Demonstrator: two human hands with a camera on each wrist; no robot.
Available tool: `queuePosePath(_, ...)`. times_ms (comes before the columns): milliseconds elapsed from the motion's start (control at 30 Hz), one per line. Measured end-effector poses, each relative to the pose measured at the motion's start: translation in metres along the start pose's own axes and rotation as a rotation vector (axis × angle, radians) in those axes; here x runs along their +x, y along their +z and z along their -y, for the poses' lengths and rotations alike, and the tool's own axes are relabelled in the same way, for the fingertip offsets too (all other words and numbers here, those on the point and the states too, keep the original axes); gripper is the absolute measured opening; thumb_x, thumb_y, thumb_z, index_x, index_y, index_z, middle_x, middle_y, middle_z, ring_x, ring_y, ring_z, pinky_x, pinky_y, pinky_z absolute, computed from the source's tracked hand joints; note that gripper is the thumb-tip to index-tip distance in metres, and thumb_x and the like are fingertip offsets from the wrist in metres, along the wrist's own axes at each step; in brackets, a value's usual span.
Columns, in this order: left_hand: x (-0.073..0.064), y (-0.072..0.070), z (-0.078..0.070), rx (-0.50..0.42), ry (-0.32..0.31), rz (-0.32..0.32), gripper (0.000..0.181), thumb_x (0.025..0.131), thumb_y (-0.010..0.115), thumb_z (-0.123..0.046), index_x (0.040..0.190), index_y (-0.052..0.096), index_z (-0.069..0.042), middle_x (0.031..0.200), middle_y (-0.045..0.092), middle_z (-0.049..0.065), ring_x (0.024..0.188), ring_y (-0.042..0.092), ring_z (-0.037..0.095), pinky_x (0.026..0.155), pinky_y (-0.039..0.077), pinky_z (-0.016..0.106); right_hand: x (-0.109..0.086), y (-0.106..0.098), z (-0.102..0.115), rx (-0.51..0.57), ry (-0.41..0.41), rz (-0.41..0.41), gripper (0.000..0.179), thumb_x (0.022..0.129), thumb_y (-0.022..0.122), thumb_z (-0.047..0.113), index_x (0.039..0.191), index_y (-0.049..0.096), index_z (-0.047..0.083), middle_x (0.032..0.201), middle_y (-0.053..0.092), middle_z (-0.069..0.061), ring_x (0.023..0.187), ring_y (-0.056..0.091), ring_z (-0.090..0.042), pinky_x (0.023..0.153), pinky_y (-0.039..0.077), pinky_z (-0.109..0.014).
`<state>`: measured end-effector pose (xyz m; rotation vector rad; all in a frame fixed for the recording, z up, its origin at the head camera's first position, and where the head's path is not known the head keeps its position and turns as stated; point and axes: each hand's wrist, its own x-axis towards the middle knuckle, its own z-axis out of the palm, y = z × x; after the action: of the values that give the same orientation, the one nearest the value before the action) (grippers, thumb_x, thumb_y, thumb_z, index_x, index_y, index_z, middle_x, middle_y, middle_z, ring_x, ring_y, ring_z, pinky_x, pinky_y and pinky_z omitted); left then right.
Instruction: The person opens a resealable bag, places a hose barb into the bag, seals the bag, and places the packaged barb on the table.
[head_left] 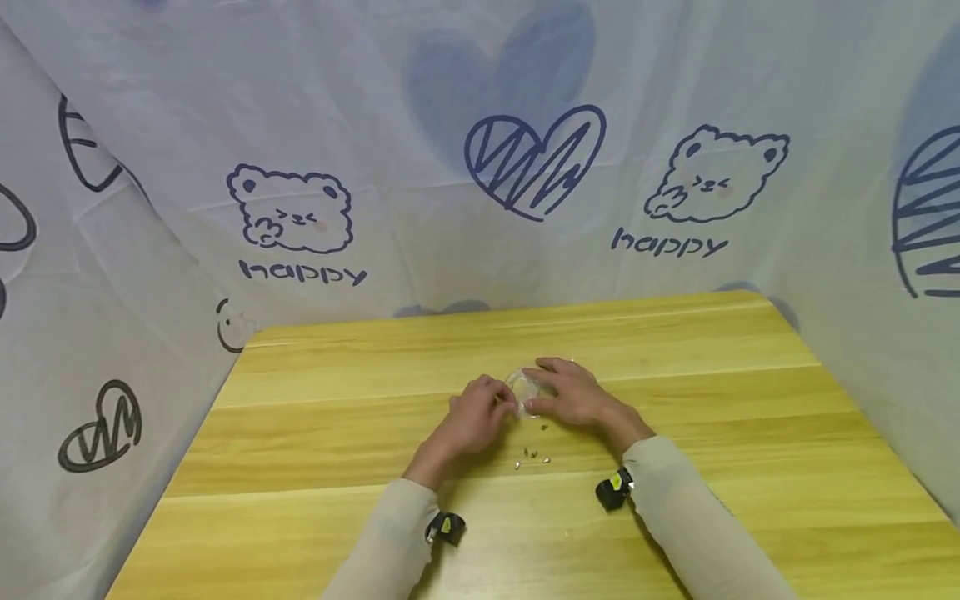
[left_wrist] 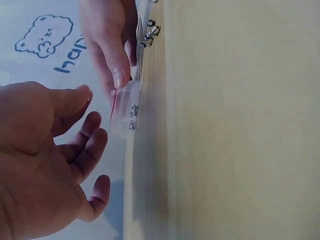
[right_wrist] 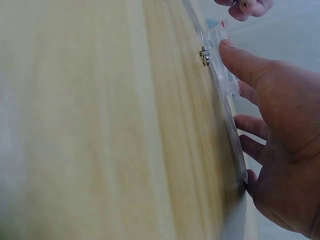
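Note:
My right hand [head_left: 573, 396] holds a small clear zip bag [left_wrist: 120, 112] with a red line near its mouth, thumb on the near face and fingers behind. Small silvery metal pieces [left_wrist: 132, 116] show low in the bag. Under the right hand lies a flat, clear plastic piece with a rounded edge [right_wrist: 235, 145]. My left hand [head_left: 480, 412] is just left of the bag, its thumb and index fingertips pinching a tiny piece [right_wrist: 246, 5] that is mostly hidden; the other fingers are loosely bent.
Several small metal pieces [head_left: 531, 454] lie loose on the wood-grain table [head_left: 337, 450], nearer to me than the hands. A printed cloth [head_left: 420, 250] hangs behind the table and along its sides.

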<state>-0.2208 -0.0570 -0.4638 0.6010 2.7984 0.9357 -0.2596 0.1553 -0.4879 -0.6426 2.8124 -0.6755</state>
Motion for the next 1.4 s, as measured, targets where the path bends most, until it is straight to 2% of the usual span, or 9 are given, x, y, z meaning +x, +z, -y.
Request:
queuePosePath(400, 0.022, 0.002, 0.006, -0.048, -0.049, -0.033, 0.018, 0.101, 0.051, -0.029, 0.103, 0.064, -0.018, 0.112, 0.054, 0.003, 0.109, 0.049, 0.023, 0.096, 0.030, 0.061, 0.000, -0.001, 0.001, -0.003, -0.015, -0.005, 0.063, 0.093, 0.057, 0.049, 0.148, 0.041, 0.022, 0.156, 0.032, -0.011, 0.145, 0.026, -0.036, 0.115, 0.019, -0.058)
queuePosePath(767, 0.035, 0.006, 0.009, -0.026, -0.103, -0.046, 0.017, 0.100, 0.053, -0.028, 0.103, 0.066, -0.018, 0.111, 0.052, 0.006, 0.102, 0.051, 0.022, 0.092, 0.034, 0.059, -0.001, 0.000, 0.000, 0.007, -0.018, -0.021, 0.063, 0.093, 0.058, 0.048, 0.147, 0.042, 0.022, 0.156, 0.033, -0.011, 0.144, 0.027, -0.036, 0.115, 0.019, -0.058)
queuePosePath(967, 0.037, 0.006, 0.011, -0.009, -0.124, -0.023, 0.017, 0.099, 0.054, -0.029, 0.101, 0.066, -0.019, 0.108, 0.053, 0.006, 0.101, 0.051, 0.022, 0.093, 0.034, 0.062, 0.001, 0.002, -0.002, -0.010, -0.023, -0.015, 0.064, 0.093, 0.057, 0.050, 0.148, 0.040, 0.024, 0.156, 0.033, -0.011, 0.144, 0.027, -0.035, 0.115, 0.020, -0.057)
queuePosePath(1133, 0.038, 0.006, 0.013, -0.008, -0.113, -0.018, 0.018, 0.100, 0.053, -0.030, 0.106, 0.066, -0.019, 0.109, 0.055, 0.006, 0.098, 0.053, 0.021, 0.090, 0.035, 0.059, 0.002, 0.001, -0.002, -0.008, -0.022, -0.016, 0.064, 0.093, 0.058, 0.050, 0.148, 0.041, 0.023, 0.156, 0.033, -0.011, 0.144, 0.028, -0.036, 0.114, 0.020, -0.058)
queuePosePath(1400, 0.031, 0.003, 0.013, -0.035, -0.099, -0.071, 0.015, 0.098, 0.055, -0.029, 0.106, 0.065, -0.020, 0.109, 0.057, 0.006, 0.098, 0.056, 0.021, 0.090, 0.036, 0.060, 0.002, 0.002, -0.002, -0.014, -0.015, -0.007, 0.064, 0.093, 0.057, 0.051, 0.148, 0.040, 0.023, 0.156, 0.032, -0.011, 0.144, 0.027, -0.036, 0.115, 0.019, -0.058)
